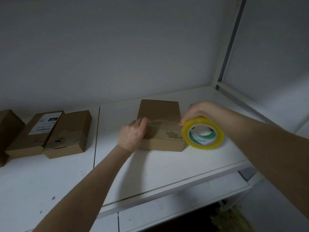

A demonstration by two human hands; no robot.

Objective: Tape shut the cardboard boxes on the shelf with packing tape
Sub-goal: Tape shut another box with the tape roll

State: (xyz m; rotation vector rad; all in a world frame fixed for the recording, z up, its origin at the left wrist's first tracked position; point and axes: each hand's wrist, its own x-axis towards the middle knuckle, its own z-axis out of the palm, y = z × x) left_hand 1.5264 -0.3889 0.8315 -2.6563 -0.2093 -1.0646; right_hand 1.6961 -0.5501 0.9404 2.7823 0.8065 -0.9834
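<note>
A flat brown cardboard box [159, 113] lies on the white shelf [150, 166], right of centre. A clear strip of tape [160, 123] runs across its lid from left to right. My left hand [133, 134] presses the strip's end down at the box's left edge, fingers curled over it. My right hand [194, 112] grips a yellowish roll of packing tape [203, 132] with a green and white core, held upright at the box's right edge. The strip still joins the roll.
Three more cardboard boxes lie at the left: one at the frame's edge [8, 126], one with a white label [31, 136], one with torn tape [70, 133]. A white upright post [229, 42] stands at the back right. A lower shelf [184, 205] shows below.
</note>
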